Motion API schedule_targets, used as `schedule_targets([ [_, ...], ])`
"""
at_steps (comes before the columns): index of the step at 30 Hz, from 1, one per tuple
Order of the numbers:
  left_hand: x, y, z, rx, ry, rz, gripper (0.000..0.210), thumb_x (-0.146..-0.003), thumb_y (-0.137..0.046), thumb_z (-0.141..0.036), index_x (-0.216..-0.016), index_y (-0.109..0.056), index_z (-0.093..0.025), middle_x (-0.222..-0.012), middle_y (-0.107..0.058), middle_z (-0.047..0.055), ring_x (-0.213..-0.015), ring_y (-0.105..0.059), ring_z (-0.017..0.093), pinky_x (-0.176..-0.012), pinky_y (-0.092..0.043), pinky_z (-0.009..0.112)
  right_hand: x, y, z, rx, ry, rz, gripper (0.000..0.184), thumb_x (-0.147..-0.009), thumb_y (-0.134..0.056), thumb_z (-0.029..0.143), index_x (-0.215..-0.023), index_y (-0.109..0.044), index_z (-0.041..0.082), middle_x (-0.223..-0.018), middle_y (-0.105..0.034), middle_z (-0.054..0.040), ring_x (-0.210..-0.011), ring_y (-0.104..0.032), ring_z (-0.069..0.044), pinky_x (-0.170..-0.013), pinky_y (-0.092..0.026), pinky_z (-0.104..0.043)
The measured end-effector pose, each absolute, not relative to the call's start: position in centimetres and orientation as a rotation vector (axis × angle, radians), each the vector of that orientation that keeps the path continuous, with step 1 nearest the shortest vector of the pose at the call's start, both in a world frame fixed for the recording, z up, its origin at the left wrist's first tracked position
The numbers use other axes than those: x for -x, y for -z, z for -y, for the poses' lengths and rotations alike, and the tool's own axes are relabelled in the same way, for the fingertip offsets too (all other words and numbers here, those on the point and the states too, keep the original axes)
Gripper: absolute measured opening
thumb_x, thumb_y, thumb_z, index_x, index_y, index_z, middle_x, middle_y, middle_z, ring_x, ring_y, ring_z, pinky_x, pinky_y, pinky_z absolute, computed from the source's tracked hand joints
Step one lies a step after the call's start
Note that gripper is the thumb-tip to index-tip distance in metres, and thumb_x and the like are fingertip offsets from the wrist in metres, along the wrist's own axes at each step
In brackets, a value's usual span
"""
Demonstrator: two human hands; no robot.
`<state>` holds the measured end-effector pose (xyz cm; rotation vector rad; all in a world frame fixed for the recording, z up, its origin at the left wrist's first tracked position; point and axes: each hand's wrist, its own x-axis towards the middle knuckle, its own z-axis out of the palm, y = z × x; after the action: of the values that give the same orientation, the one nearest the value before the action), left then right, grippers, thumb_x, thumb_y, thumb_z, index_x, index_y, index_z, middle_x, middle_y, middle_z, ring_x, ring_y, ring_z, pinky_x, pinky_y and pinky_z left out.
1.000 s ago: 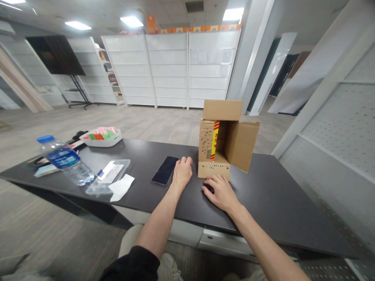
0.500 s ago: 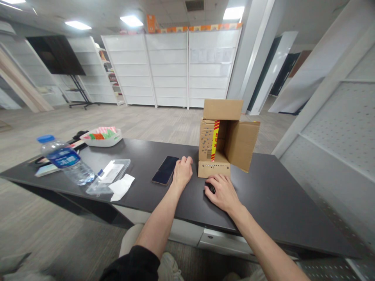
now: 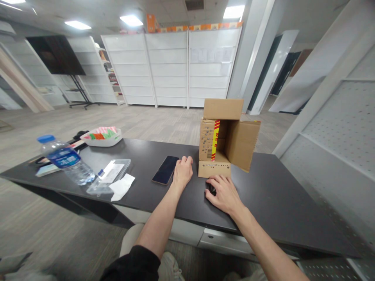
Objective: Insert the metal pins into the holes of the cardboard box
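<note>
My left hand (image 3: 183, 172) rests on the dark desktop with its fingers loosely curled in, and I see nothing in it. Just left of it, close to the wrist, lies a dark-screened smartphone (image 3: 165, 170). My right hand (image 3: 224, 192) is cupped over a small black object (image 3: 212, 190); the palm and fingers hide most of it, so its kind is unclear. Beyond the right fingertips stands a cardboard box (image 3: 207, 138), its open side facing me, with flaps spread up, right and down. Yellow and red tape runs down its left part. Its lower flap (image 3: 214, 169) lies near my right fingers.
On the left of the desk (image 3: 272, 195) a water bottle (image 3: 66, 159) leans at a slant. Near it are a clear plastic case (image 3: 109, 175), a crumpled tissue (image 3: 122, 187) and a white tray (image 3: 107, 141) of colourful packets. A perforated panel (image 3: 341, 117) borders the right.
My right hand has shifted very slightly over the black object. My left hand, the phone and the box stay where they were.
</note>
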<state>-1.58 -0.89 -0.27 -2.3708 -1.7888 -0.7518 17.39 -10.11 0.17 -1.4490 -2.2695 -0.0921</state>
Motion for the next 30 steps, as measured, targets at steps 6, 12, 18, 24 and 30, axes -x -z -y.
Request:
schedule_targets([
  [6,1.51,0.11,1.02,2.359,0.735,1.784,0.022,-0.092,-0.040,-0.010,-0.098,-0.057,-0.022,-0.097,-0.059,0.005,-0.089,-0.058,0.019,-0.092,-0.042,0.031,-17.27,-0.59,10.33,1.469,0.067,2.292,0.023,-0.084,-0.060,0.028,-0.104,-0.066,0.021,-0.109,-0.067,-0.0076,-0.099,-0.057,-0.025,-0.090,-0.038,-0.038],
  [12,1.56,0.24,0.95,2.356,0.739,1.784,0.022,-0.092,-0.040,-0.009,-0.098,-0.057,-0.022,-0.097,-0.059,0.005,-0.089,-0.058,0.019,-0.092,-0.042,0.031,-17.31,-0.53,10.37,1.484,0.049,2.298,0.023,-0.083,-0.059,0.026,-0.104,-0.066,0.021,-0.108,-0.067,-0.0080,-0.100,-0.056,-0.025,-0.091,-0.037,-0.038],
  [18,1.62,0.27,0.93,2.364,0.759,1.778,0.021,-0.091,-0.041,-0.009,-0.098,-0.057,-0.022,-0.097,-0.059,0.005,-0.089,-0.058,0.019,-0.092,-0.042,0.032,-17.32,-0.50,10.35,1.470,0.062,2.296,0.023,-0.081,-0.059,0.026,-0.103,-0.066,0.021,-0.108,-0.067,-0.0072,-0.100,-0.056,-0.025,-0.090,-0.037,-0.038],
  [24,1.59,0.36,0.86,2.367,0.756,1.775,0.021,-0.091,-0.041,-0.009,-0.097,-0.056,-0.022,-0.097,-0.059,0.005,-0.089,-0.058,0.019,-0.092,-0.042,0.032,-17.32,-0.42,10.27,1.466,0.086,2.295,0.022,-0.081,-0.058,0.024,-0.101,-0.066,0.021,-0.104,-0.068,-0.0072,-0.097,-0.056,-0.025,-0.088,-0.037,-0.037],
  [30,1.66,0.68,0.67,2.351,0.765,1.762,0.021,-0.091,-0.042,-0.009,-0.097,-0.056,-0.022,-0.096,-0.059,0.005,-0.088,-0.058,0.018,-0.091,-0.043,0.031,-17.33,-0.42,10.26,1.470,0.094,2.295,0.018,-0.084,-0.059,0.027,-0.099,-0.067,0.021,-0.102,-0.068,-0.0071,-0.097,-0.057,-0.024,-0.087,-0.038,-0.037],
])
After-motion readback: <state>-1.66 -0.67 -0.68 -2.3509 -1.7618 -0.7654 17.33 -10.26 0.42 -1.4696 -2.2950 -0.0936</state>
